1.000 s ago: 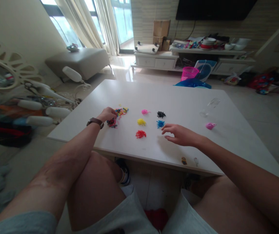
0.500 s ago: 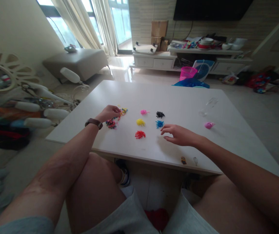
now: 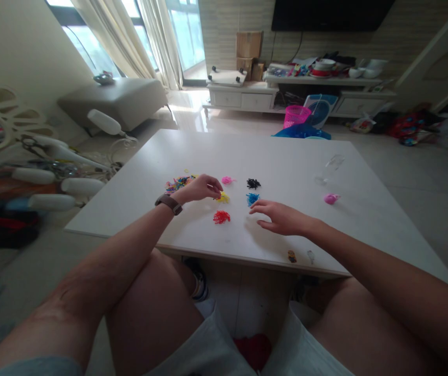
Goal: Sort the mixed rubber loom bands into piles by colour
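Note:
My left hand, with a dark watch on its wrist, reaches over the small yellow rubber bands. Its thumb and fingers are pinched together at the edge of that pile; whatever is between them is too small to make out. Behind the hand lies a mixed-colour heap of rubber bands, partly covered by it. My right hand hovers open beside the blue bands, fingers apart and holding nothing. Pink bands, black bands and red bands form separate piles around these.
On the white table a clear plastic container and a pink object lie at the right. A small yellow-brown figure and a small clear piece lie near the front edge. A lamp stands close on the left.
My left hand has moved right, from the mixed heap to the yellow pile, uncovering more of the heap. My right hand has stayed by the blue bands. The view has shifted slightly.

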### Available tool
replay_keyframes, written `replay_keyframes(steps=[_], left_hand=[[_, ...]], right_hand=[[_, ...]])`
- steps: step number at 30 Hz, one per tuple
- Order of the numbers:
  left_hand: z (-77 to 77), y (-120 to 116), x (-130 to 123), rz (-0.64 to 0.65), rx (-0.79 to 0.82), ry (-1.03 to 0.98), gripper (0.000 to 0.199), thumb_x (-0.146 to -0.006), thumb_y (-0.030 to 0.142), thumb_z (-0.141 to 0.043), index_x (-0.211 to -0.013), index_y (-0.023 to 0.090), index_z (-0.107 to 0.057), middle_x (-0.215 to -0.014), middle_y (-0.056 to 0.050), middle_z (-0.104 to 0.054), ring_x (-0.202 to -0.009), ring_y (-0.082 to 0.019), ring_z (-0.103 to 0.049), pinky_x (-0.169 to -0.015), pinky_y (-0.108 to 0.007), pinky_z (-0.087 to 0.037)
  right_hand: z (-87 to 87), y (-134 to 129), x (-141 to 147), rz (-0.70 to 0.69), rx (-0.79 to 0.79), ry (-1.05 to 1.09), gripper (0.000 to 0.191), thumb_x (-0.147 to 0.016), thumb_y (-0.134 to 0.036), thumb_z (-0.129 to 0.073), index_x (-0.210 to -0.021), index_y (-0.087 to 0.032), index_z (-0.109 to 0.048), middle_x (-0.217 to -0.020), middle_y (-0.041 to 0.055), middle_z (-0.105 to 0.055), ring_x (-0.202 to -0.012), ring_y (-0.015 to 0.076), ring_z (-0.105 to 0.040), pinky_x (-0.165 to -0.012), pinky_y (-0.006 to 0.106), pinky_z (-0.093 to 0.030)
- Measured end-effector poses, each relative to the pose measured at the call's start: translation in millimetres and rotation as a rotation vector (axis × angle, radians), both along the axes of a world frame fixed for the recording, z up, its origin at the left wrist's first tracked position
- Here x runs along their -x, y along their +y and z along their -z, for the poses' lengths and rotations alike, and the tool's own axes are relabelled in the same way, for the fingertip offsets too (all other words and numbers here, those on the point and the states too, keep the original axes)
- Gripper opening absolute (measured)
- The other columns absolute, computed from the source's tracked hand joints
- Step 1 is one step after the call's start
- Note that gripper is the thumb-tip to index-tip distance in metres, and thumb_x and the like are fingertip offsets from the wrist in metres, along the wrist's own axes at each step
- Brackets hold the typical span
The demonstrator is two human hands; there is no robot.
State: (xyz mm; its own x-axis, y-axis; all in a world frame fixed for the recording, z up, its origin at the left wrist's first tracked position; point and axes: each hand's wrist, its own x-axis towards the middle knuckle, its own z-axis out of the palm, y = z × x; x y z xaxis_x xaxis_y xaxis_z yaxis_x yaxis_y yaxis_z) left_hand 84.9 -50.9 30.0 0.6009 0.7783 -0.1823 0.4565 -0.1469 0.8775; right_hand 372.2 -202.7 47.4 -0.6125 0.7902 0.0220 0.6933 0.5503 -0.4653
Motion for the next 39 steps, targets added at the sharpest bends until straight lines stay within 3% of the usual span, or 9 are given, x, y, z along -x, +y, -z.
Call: replay_keyframes(steps=[6, 12, 39], left_hand=[[4.5, -19, -38, 0.194, 0.015, -0.107, 0.025, -0.066, 0.021, -0.088, -0.087, 0.013, -0.076, -0.078, -0.009, -0.076, -0.078, -0.021, -0.075, -0.072, -0.030, -0.059], [5.5, -27, -53, 0.260, 0.050, -0.170, 0.021, -0.068, 0.015, -0.086, -0.085, 0.011, -0.074, -0.074, -0.006, -0.075, -0.072, -0.016, -0.073, -0.068, -0.025, -0.058], [8.7, -32, -53, 0.285, 0.063, -0.136, 0.022, -0.069, 0.017, -0.085, -0.087, 0.010, -0.074, -0.075, -0.007, -0.076, -0.074, -0.017, -0.073, -0.069, -0.025, -0.056]], right_hand=[[7.5, -1, 6, 0.005, 0.004, -0.003, 0.047, -0.090, -0.019, -0.063, -0.136, -0.022, -0.061, -0.154, 0.0159, -0.049, -0.128, 0.0296, -0.061, -0.107, 0.047, -0.052], [16.0, 0, 6, -0.021, 0.003, 0.011, 0.057, -0.091, -0.021, -0.062, -0.147, -0.027, -0.053, -0.156, 0.0120, -0.047, -0.139, 0.0296, -0.052, -0.113, 0.048, -0.048], [20.6, 1, 10, -0.034, 0.005, -0.043, 0.052, -0.090, -0.021, -0.063, -0.141, -0.019, -0.058, -0.144, 0.0145, -0.059, -0.129, 0.0282, -0.059, -0.109, 0.044, -0.050]])
